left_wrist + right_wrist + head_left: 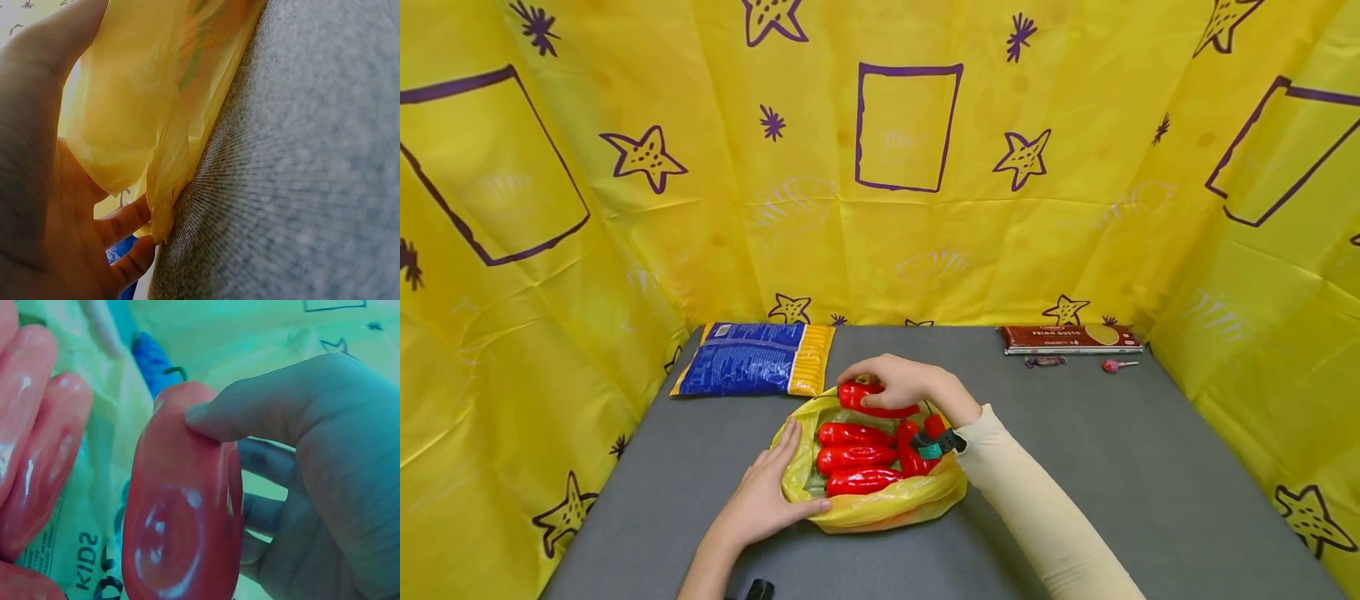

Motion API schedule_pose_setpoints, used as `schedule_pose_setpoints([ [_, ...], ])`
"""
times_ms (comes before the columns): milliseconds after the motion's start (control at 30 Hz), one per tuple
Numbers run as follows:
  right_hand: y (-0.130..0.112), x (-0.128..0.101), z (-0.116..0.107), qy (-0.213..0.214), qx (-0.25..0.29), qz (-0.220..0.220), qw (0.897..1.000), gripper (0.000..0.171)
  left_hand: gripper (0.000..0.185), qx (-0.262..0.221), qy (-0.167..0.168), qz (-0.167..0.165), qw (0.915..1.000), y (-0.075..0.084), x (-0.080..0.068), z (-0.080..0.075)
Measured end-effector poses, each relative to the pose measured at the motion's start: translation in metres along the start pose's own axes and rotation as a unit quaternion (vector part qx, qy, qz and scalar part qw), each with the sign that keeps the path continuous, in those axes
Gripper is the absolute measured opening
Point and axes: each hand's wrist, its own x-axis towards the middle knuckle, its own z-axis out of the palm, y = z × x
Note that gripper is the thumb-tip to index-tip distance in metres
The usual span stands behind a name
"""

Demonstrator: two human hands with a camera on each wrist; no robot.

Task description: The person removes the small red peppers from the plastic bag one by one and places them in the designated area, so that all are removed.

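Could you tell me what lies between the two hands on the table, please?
In the head view, the open yellow bag with red peppers lies between them: the left hand rests on its near-left edge, the right hand grips one pepper at its far side.

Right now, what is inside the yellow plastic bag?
The yellow plastic bag holds several red peppers. The right hand grips one pepper at its far edge. Anything beneath the peppers is covered.

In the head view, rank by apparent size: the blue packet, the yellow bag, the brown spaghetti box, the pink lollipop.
1. Yellow bag and blue packet: look about alike, so unranked; the bag is nearer the camera.
2. Brown spaghetti box.
3. Pink lollipop, plainly smallest.
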Motion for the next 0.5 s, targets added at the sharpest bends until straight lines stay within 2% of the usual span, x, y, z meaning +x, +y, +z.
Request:
schedule_pose_setpoints([
  [267,0.002,-0.016,-0.012,0.045,0.025,-0.065,0.997,0.044,0.132,0.003,0.002,0.000,1.0000,-0.001,0.001,0.000],
  [500,0.008,-0.035,-0.018,0.084,0.056,-0.071,0.992,0.047,0.132,0.006,-0.002,-0.003,1.0000,0.000,0.000,-0.001],
])
